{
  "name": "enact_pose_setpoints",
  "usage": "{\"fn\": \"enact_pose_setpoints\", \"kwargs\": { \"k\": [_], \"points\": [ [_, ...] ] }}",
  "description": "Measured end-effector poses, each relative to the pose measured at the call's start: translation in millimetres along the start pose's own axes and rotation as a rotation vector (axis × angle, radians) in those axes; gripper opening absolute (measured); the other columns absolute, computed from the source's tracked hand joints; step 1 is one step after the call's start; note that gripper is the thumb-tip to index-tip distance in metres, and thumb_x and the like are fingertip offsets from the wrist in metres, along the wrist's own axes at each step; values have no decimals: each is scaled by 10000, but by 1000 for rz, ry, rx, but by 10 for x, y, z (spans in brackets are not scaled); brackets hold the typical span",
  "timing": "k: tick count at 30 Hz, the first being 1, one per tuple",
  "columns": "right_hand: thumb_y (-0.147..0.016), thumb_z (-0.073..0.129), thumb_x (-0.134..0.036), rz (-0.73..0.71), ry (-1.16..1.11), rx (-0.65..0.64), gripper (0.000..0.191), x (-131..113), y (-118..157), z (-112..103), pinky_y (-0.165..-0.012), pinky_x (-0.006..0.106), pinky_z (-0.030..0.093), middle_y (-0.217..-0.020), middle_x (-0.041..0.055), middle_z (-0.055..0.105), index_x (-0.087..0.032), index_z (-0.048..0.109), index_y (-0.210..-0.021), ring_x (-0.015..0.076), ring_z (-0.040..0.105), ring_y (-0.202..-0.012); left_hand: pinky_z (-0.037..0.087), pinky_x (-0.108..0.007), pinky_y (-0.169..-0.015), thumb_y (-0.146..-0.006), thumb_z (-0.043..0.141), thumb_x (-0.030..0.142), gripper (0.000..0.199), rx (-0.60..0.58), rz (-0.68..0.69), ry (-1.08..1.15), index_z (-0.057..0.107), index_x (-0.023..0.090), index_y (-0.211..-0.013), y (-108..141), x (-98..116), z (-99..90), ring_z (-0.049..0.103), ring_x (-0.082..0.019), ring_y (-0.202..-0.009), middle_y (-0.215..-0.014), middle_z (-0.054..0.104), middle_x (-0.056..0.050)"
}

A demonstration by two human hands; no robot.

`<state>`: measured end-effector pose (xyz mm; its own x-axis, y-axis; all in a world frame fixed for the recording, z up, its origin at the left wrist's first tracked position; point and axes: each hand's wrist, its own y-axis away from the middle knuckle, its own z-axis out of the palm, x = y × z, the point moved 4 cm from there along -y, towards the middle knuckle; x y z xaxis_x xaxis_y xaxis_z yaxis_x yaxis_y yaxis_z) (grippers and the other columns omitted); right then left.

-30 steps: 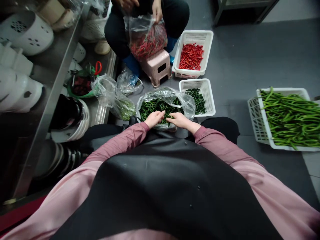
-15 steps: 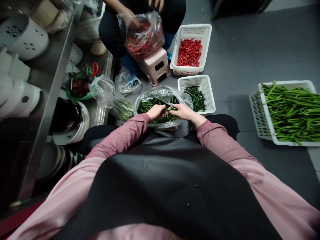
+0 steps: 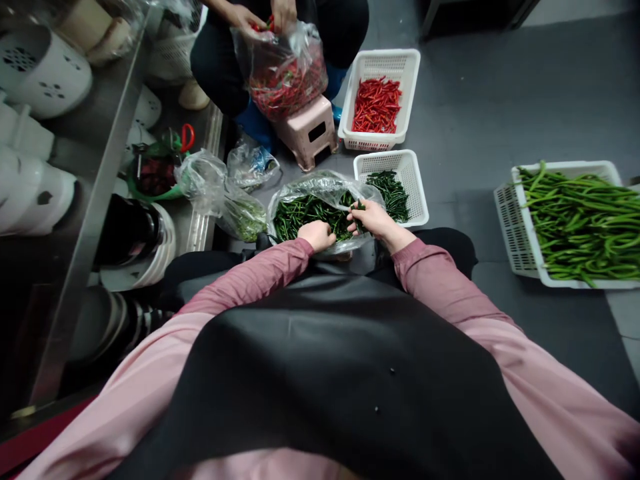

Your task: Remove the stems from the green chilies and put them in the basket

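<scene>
A clear plastic bag (image 3: 320, 179) full of dark green chillies (image 3: 300, 215) stands open in front of my knees. Over its near edge, my left hand (image 3: 318, 235) is closed, and what its curled fingers hold, if anything, is hidden. My right hand (image 3: 371, 219) is above the bag's right side, its fingers closed on some green chillies (image 3: 359, 212). Just beyond it sits a small white basket (image 3: 417, 187) with more dark green chillies (image 3: 393, 193) in it.
Red chillies lie in a white basket (image 3: 413, 93) farther back. A person's hands (image 3: 283, 15) reach into a bag of red chillies (image 3: 287, 83) on a pink stool (image 3: 306, 130). Long green peppers (image 3: 580, 220) fill a basket at right. Metal shelving (image 3: 107, 150) stands left.
My hands have moved apart, the left dropping slightly and the right shifting right with chillies in it. The other person's hands have risen to the top of the red chilli bag.
</scene>
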<state>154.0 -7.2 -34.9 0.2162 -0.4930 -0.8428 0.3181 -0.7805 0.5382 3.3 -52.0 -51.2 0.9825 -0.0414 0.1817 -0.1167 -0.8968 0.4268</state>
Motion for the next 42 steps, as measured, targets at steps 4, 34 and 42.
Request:
{"fn": "enact_pose_setpoints", "kwargs": {
  "k": [4, 34, 42],
  "points": [
    [-758, 653, -202, -33, 26, 19, 148, 4, 23, 28, -423, 214, 445, -571, -53, 479, -198, 529, -838, 64, 419, -413, 480, -334, -820, -839, 514, 450, 450, 38, -42, -36, 606, 120, -1130, -218, 209, 54, 642, -262, -950, -1047, 669, -164],
    [-595, 787, -248, 4, 152, 106, 249, 122, -104, -36, -397, 234, 371, -546, -11, 516, -155, 564, -652, 85, 425, -430, 482, -344, -777, -856, 467, 286, 339, -55, 108, -225, 692, 115, -1043, -45, 65, 166, 639, -279, -960, -1063, 655, -163],
    [-662, 712, -144, 153, 1, -85, 164, 251, 17, 248, -379, 209, 358, -497, -30, 476, -148, 550, -640, 64, 393, -414, 438, -263, -690, -841, 509, 473, 357, 81, 37, 99, 717, 184, -844, 105, -90, -81, 622, -190, -785, -824, 688, -75]
  ]
}}
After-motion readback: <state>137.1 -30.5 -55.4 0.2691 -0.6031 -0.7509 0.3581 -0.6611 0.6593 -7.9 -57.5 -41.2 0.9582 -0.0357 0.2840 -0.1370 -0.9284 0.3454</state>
